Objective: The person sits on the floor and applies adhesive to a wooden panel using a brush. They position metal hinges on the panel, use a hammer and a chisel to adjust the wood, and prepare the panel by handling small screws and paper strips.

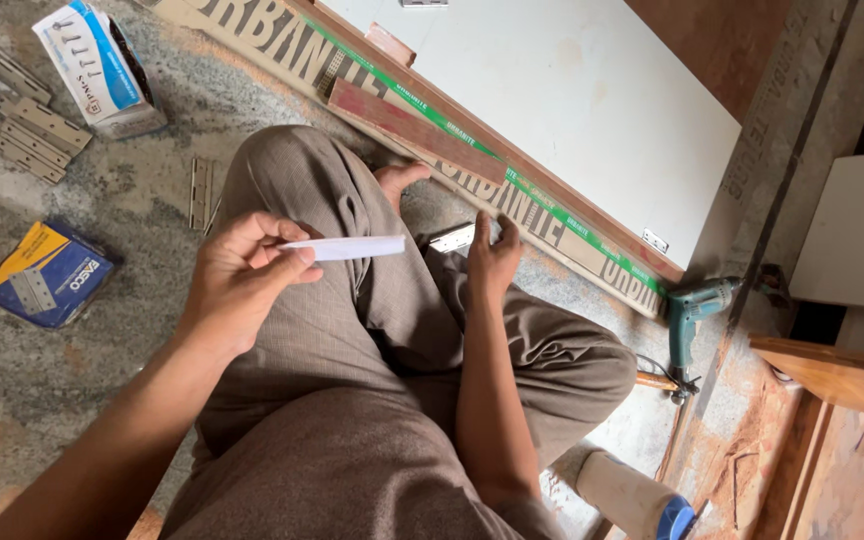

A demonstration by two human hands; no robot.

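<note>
Both forearms bare, no sleeves in view, no watch or rings. Left hand [242, 270] & right hand [492, 262] ungloved. Legs in loose grey-brown trousers [352, 400], fine woven texture, soft creases at knee & thigh. One bare foot [399, 180], no shoe.

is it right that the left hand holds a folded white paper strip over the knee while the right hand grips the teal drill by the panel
Not quite. In the head view the left hand does hold the white paper strip over the knee, but the right hand rests on a metal hinge on the floor. The teal drill lies untouched by the panel.
</note>
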